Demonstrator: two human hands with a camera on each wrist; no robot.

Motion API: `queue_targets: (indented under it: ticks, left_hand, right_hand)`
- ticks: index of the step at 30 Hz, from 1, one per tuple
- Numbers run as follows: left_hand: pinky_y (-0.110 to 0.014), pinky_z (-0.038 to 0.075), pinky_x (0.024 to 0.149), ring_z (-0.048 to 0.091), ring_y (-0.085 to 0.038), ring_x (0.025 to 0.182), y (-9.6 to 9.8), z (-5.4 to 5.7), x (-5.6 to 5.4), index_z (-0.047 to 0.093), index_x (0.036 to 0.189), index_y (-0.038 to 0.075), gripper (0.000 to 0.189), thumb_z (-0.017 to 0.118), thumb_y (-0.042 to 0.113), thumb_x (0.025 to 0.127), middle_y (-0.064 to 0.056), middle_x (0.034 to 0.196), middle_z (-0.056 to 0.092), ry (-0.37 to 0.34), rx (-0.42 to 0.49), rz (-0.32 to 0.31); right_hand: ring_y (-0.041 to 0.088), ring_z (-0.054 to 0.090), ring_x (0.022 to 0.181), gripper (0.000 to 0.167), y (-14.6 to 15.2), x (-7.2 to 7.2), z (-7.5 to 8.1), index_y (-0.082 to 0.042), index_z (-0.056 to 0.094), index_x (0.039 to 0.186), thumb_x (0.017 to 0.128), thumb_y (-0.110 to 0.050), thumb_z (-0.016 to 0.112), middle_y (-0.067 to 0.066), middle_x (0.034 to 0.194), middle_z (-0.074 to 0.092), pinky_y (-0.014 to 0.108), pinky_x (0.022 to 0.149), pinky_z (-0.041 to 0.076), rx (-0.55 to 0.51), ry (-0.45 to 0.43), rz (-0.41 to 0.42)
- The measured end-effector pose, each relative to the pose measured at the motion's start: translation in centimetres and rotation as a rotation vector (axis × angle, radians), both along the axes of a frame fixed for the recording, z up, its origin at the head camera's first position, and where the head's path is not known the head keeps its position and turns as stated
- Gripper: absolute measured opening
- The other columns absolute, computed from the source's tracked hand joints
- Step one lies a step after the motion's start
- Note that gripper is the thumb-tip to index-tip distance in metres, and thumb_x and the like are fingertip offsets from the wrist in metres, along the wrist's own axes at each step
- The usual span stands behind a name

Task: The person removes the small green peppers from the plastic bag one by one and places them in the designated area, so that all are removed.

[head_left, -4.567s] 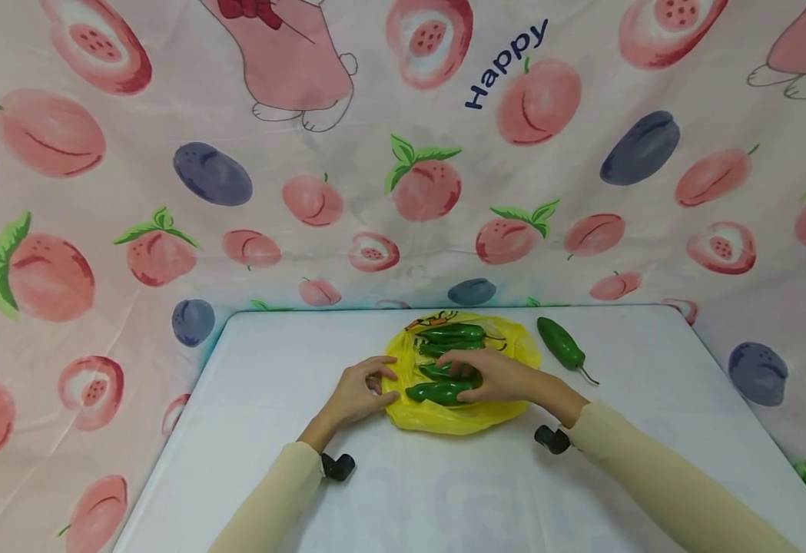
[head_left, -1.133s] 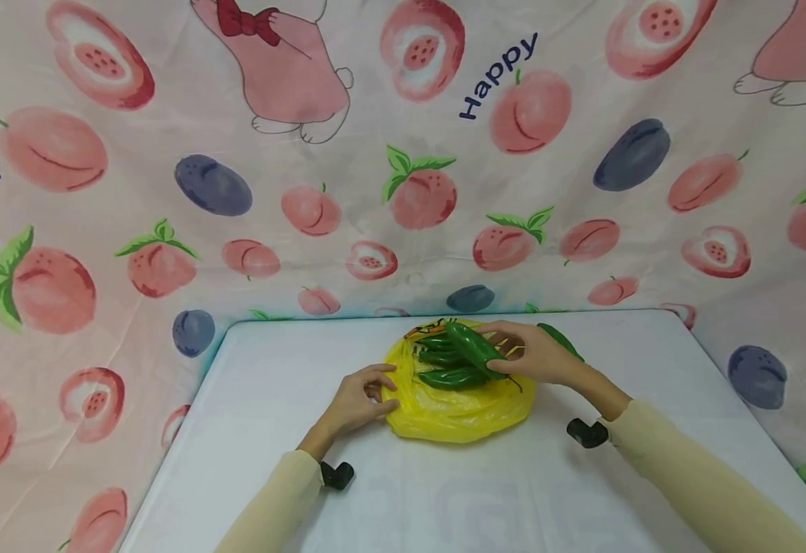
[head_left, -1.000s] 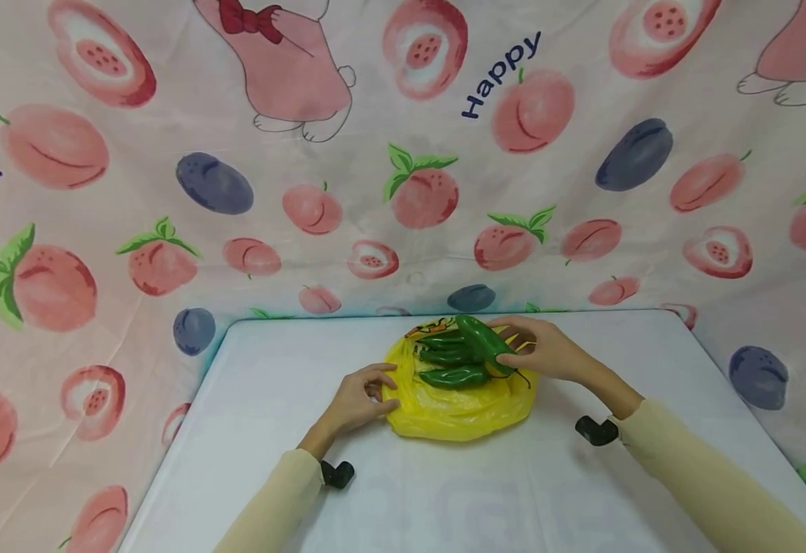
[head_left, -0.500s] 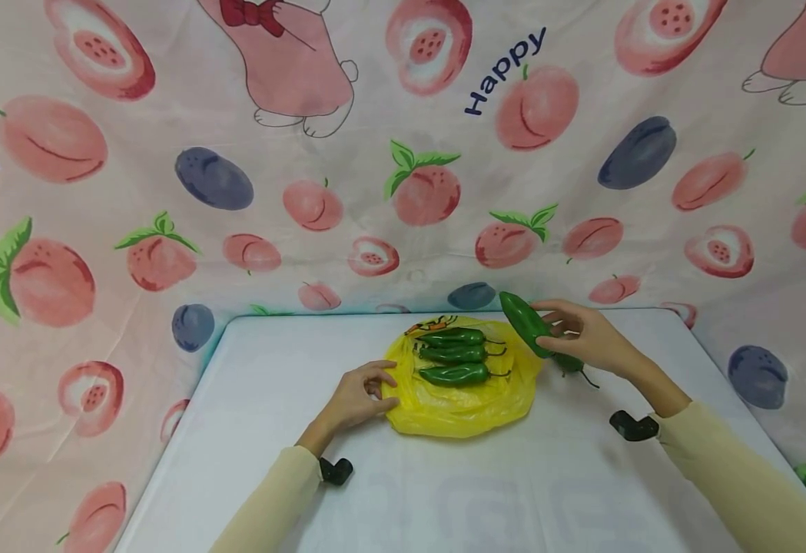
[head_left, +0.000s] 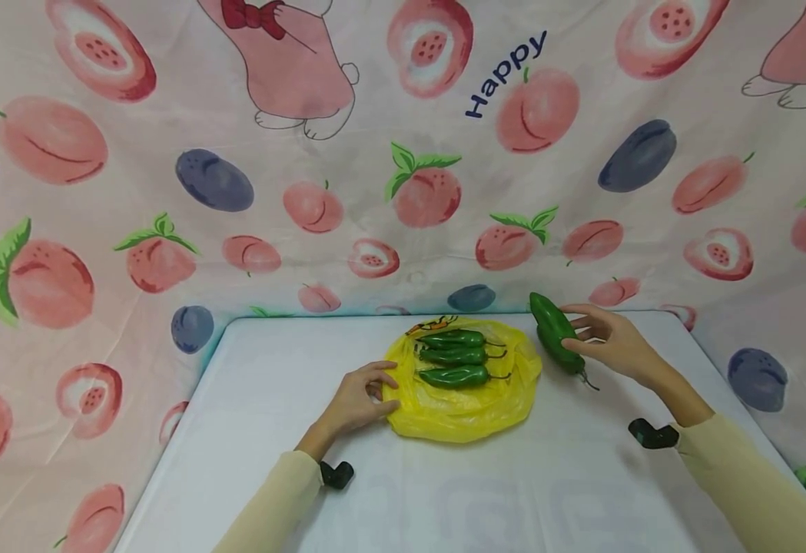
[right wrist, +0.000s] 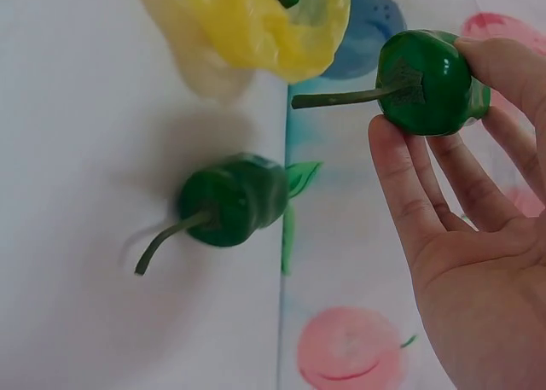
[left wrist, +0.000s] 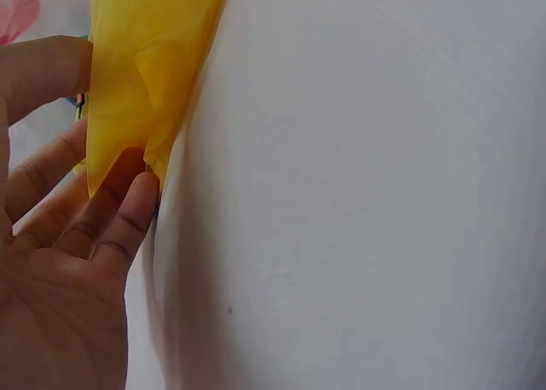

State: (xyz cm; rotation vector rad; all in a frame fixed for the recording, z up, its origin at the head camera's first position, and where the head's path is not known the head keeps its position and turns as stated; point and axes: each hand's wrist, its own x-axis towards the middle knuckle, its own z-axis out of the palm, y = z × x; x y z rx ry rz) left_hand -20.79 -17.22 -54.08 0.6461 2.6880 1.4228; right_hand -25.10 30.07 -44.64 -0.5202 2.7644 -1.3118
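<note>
My right hand (head_left: 610,342) pinches a green chili pepper (head_left: 546,313) between thumb and fingers, above the table right of the bag. In the right wrist view the held pepper (right wrist: 422,87) shows its stem end, and a second green pepper (right wrist: 235,198) lies on the table below it. The head view has that lying pepper mostly hidden behind the held one. A crumpled yellow plastic bag (head_left: 458,422) lies mid-table with three green peppers (head_left: 455,376) side by side on it. At its left edge my left hand (head_left: 354,395) grips the plastic (left wrist: 153,49) with curled fingers.
The white table (head_left: 444,499) ends at a back edge close behind the bag. Beyond it hangs a fruit-print cloth (head_left: 416,253), which also covers the sides. A small black camera (head_left: 651,434) sits at the right wrist, another black camera (head_left: 336,475) at the left.
My right hand has picked up a pepper from the bag and carried it right, over the pepper on the table. The three remaining on the bag show fully. My left hand has stayed put.
</note>
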Motion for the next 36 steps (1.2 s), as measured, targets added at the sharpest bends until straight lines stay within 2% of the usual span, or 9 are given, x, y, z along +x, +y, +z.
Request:
queue_targets:
  ticks: [7, 13, 18, 23, 30, 36]
  left_hand:
    - [-0.035, 0.053, 0.086, 0.063, -0.016, 0.098, 0.3, 0.1, 0.1, 0.077, 0.101, 0.015, 0.022, 0.085, 0.017, 0.081, -0.004, 0.142, 0.061, 0.063, -0.058, 0.008]
    - [-0.033, 0.054, 0.088, 0.063, -0.017, 0.104, 0.2, -0.2, 0.0, 0.077, 0.102, 0.015, 0.023, 0.085, 0.018, 0.081, -0.003, 0.143, 0.061, 0.066, -0.048, 0.004]
    - [-0.030, 0.054, 0.090, 0.063, -0.015, 0.106, 0.1, -0.3, 0.0, 0.077, 0.103, 0.015, 0.023, 0.086, 0.017, 0.081, -0.001, 0.144, 0.060, 0.043, -0.044, 0.013]
    - [-0.031, 0.055, 0.091, 0.062, -0.017, 0.112, 0.1, -0.3, 0.0, 0.077, 0.102, 0.012, 0.023, 0.086, 0.016, 0.081, -0.003, 0.144, 0.060, 0.033, -0.023, 0.010]
    - [-0.033, 0.055, 0.090, 0.063, -0.019, 0.109, 0.1, -0.3, -0.1, 0.077, 0.101, 0.013, 0.022, 0.086, 0.017, 0.081, -0.004, 0.143, 0.061, 0.046, -0.021, 0.013]
    - [-0.036, 0.055, 0.090, 0.064, -0.018, 0.107, 0.2, -0.2, -0.1, 0.078, 0.101, 0.013, 0.022, 0.086, 0.018, 0.081, -0.004, 0.143, 0.061, 0.045, -0.027, 0.013]
  right_hand:
    - [0.040, 0.062, 0.115, 0.066, 1.1, 0.1, -1.1, -0.014, 0.049, 0.151, 0.094, -0.035, 0.075, 0.022, 0.136, 0.060, 0.022, 0.081, 0.054, 0.019, -0.032, -0.033]
    - [0.041, 0.062, 0.114, 0.066, 1.7, 0.2, -1.5, -0.014, 0.050, 0.152, 0.095, -0.036, 0.075, 0.023, 0.135, 0.060, 0.025, 0.082, 0.054, 0.025, -0.034, -0.045]
    - [0.043, 0.061, 0.115, 0.065, 2.2, 0.2, -1.7, -0.015, 0.049, 0.152, 0.095, -0.036, 0.074, 0.024, 0.135, 0.060, 0.038, 0.083, 0.058, 0.018, -0.036, -0.063]
    - [0.046, 0.060, 0.116, 0.065, 2.8, 0.3, -2.1, -0.014, 0.048, 0.152, 0.096, -0.036, 0.073, 0.026, 0.136, 0.059, 0.055, 0.086, 0.057, 0.016, -0.042, -0.086]
    - [0.048, 0.059, 0.116, 0.066, 3.5, 0.3, -2.6, -0.013, 0.045, 0.153, 0.097, -0.036, 0.072, 0.029, 0.135, 0.058, 0.061, 0.088, 0.054, 0.004, -0.046, -0.114]
    - [0.047, 0.059, 0.115, 0.069, 4.3, 0.3, -3.0, -0.011, 0.043, 0.155, 0.097, -0.037, 0.072, 0.030, 0.133, 0.058, 0.057, 0.086, 0.054, 0.005, -0.064, -0.142]
